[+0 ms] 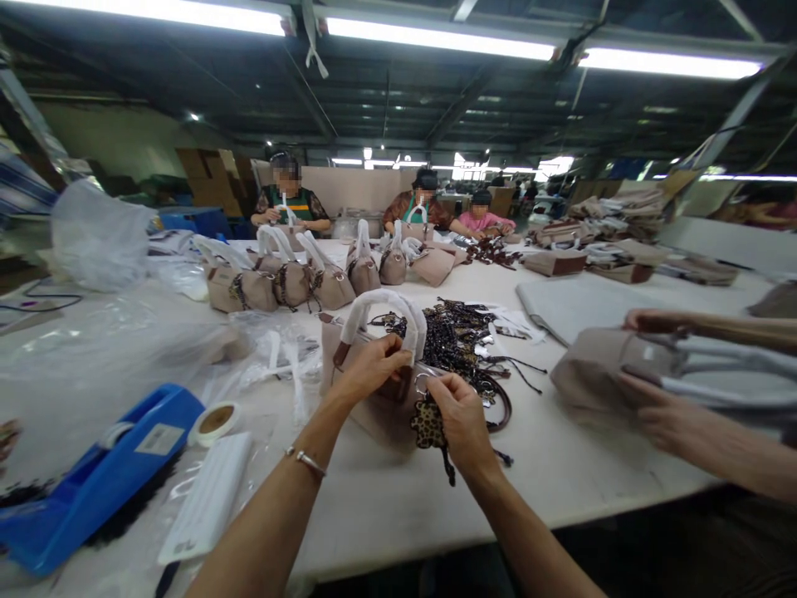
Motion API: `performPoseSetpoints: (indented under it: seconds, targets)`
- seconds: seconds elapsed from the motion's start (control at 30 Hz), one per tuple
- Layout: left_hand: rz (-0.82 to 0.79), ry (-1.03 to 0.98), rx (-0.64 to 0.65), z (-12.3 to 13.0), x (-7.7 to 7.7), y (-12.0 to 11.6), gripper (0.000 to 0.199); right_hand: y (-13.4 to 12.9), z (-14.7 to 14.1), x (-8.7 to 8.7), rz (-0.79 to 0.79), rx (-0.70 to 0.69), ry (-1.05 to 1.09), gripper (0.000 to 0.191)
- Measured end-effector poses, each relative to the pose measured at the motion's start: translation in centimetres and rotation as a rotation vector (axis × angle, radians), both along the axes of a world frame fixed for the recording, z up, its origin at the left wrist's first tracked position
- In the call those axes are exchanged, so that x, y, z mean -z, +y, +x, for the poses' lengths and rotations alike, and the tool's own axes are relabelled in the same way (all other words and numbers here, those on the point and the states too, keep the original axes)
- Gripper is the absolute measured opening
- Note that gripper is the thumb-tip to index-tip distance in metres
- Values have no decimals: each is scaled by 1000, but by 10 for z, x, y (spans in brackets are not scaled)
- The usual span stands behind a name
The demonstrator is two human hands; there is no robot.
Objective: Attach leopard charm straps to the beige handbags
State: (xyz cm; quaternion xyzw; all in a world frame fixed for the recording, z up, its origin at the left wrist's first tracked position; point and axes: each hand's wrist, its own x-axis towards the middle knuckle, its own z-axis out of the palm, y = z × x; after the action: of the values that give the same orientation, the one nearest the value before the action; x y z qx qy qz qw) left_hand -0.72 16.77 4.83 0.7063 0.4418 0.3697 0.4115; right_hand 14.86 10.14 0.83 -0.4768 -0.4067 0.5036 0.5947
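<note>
A taupe handbag with brown trim stands on the table before me, its handles wrapped in white. My left hand is closed at the lower end of a handle, thumb and fingers pinched together. With a pinch at the bag's right side, my right hand holds a leopard-print charm near its metal ring. The charm hangs against the bag; whether its ring is hooked to the bag I cannot tell. Behind the bag lies a heap of dark charms with cords.
On my left are a blue tape dispenser, a tape roll, a white flat case and clear plastic. Finished-looking bags stand in a row further back. At right, a co-worker's hands handle another bag. Several people sit opposite.
</note>
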Motion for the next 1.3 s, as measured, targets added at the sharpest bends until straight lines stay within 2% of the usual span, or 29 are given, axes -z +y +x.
performPoseSetpoints:
  seconds: [0.27, 0.4, 0.63, 0.83, 1.0, 1.17, 1.3]
  targets:
    - [26, -105, -25, 8, 16, -11, 23, 13, -4, 2, 112, 173, -245, 31]
    - [50, -164, -23, 8, 22, -14, 21, 12, -3, 1, 116, 184, -293, 30]
    - [35, -238, -1, 6, 23, -21, 19, 11, -3, -2, 102, 174, -271, 28]
    - [60, -215, 10, 8, 27, -23, 17, 13, -4, -3, 149, 216, -452, 23]
    - [188, -75, -85, 9, 27, -29, 17, 19, -7, -3, 225, 214, -595, 18]
    - [201, -97, -122, 7, 25, -31, 12, 18, -8, -4, 179, 81, -467, 24]
    - [219, -92, -140, 5, 27, -29, 9, 12, -11, -8, 8, -74, -133, 28]
